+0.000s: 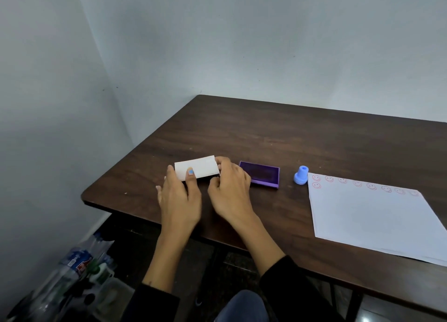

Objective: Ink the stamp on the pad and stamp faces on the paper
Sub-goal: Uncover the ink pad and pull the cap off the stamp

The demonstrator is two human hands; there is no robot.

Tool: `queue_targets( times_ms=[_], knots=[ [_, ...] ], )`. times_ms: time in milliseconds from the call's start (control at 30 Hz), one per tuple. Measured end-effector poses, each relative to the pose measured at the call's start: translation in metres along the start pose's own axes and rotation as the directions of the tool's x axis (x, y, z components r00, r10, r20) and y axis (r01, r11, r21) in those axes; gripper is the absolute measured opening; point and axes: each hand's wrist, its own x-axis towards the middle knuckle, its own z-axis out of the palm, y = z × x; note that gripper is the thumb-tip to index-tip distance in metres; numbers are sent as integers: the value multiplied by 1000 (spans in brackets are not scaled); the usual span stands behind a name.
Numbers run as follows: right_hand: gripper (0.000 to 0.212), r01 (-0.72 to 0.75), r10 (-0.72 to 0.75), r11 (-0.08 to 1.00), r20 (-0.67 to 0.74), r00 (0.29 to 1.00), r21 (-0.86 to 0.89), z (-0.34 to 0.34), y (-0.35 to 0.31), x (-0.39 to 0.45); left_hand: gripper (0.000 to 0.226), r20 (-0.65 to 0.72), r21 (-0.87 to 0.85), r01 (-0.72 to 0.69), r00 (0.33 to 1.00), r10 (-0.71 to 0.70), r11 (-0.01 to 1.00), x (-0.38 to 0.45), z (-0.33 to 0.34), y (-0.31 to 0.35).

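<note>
Hands [205, 188] hold white lid [197, 168]; no legible writing.

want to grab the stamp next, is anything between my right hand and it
Yes: the open purple ink pad lies on the table between the right hand and the blue stamp. It is low and flat, so reaching over it looks easy.

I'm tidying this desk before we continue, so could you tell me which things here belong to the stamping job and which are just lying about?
Belongs to the job:
- blue stamp
- purple ink pad
- paper with red faces
- white lid, held by both hands

Just lying about:
- plastic bottles on the floor
</note>
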Motion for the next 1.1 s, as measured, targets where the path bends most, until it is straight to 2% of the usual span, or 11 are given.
queue_targets(
  times_ms=[167, 267, 333, 400, 500, 567, 633, 700, 800, 933, 1100],
  knots=[
    [45, -12, 14, 998, 20, 1000, -67, 7, 3, -1, 62, 40, 56, 25, 999, -27, 998, 0, -3, -4],
    [43, 11, -11, 999, -6, 1000, -34, 2, 2, -2, 65, 23, 103, -9, 1000, 7, 995, -1, -3, -6],
    [42, 28, -28, 1000, -125, 992, 1, -11, 4, -1, 69, 2, 93, -62, 998, 62, 994, -3, -2, -3],
    [41, 30, -38, 999, -326, 945, -30, -36, 14, 2, 63, -16, 12, -120, 993, 121, 993, -3, 0, 7],
    [42, -158, 77, 980, -495, 865, -124, -83, 40, 7, 49, 46, -71, -241, 969, 244, 968, -1, 14, 31],
    [44, -330, 229, 933, -465, 855, -146, -109, 60, 8, 47, 129, -75, -337, 930, 344, 939, 4, 33, 50],
    [47, -420, 355, 901, -376, 856, -104, -121, 77, 10, 50, 209, -67, -428, 877, 432, 901, 10, 56, 67],
    [41, -431, 393, 901, -317, 863, -57, -123, 87, 14, 52, 289, -60, -512, 812, 506, 857, 16, 77, 81],
    [22, -388, 367, 922, -312, 876, -7, -123, 94, 20, 53, 397, -67, -577, 733, 552, 814, 20, 99, 90],
    [18, -300, 353, 935, -399, 847, 189, -121, 97, 20, 54, 380, -71, -590, 729, 569, 804, 15, 111, 78],
    [15, -247, 412, 873, -363, 836, 422, -121, 99, 20, 46, 302, -1, -614, 752, 586, 789, 11, 114, 72]
  ],
)
